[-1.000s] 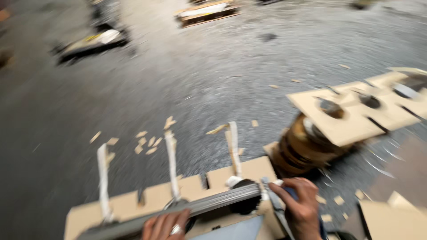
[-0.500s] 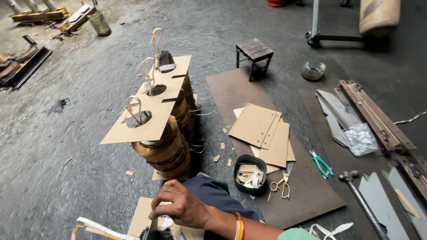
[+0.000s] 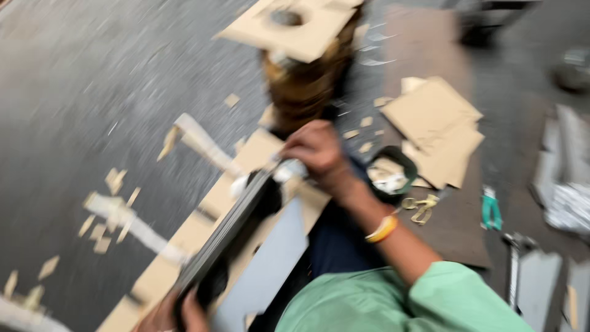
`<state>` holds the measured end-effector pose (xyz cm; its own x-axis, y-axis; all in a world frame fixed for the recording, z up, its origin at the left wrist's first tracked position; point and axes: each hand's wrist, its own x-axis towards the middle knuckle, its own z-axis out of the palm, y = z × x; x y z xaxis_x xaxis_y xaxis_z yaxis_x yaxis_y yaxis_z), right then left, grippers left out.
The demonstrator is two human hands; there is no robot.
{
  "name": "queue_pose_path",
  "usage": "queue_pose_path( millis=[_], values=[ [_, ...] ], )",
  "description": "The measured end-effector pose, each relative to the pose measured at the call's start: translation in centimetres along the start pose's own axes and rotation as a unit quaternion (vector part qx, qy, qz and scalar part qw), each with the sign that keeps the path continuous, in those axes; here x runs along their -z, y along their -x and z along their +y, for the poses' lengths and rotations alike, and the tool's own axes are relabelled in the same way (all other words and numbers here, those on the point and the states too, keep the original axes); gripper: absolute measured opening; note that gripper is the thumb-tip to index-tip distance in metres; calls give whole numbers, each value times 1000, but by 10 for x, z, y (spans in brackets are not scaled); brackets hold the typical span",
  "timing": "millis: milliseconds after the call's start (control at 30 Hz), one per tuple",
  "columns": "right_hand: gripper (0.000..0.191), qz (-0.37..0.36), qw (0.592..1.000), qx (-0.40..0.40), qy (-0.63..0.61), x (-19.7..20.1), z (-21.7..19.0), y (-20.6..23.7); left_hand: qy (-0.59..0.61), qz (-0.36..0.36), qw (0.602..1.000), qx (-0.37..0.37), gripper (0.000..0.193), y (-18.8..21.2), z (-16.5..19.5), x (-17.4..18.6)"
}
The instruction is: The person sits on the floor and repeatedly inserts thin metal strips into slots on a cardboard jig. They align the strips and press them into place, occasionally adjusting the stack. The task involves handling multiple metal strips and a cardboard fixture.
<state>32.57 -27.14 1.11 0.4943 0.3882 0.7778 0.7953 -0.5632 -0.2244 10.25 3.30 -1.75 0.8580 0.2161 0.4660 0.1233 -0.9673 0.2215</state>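
Head view: the dark flat bar point(image 3: 230, 230) runs between both hands, right hand point(image 3: 316, 150) gripping its far end, left hand point(image 3: 169, 313) its near end.

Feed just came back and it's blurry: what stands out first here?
A long dark bar runs diagonally across the lower centre, with the right hand at its upper end and the left hand at its lower end. It lies over tan cardboard on the grey floor. Behind the right hand stands a brown coil stack topped with more board.
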Motion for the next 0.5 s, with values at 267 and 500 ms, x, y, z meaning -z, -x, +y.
queue_pose_path(
  millis=[267, 500],
  values=[
    [11, -18, 999, -46, -15, 3, -34, -25, -13, 91, 993, 78, 20, -6, 32, 38],
    [10, -43, 998, -40, 1, 8, -31, -14, -47, 155, 986, 45, 15, 19, 42, 27]
  ],
)
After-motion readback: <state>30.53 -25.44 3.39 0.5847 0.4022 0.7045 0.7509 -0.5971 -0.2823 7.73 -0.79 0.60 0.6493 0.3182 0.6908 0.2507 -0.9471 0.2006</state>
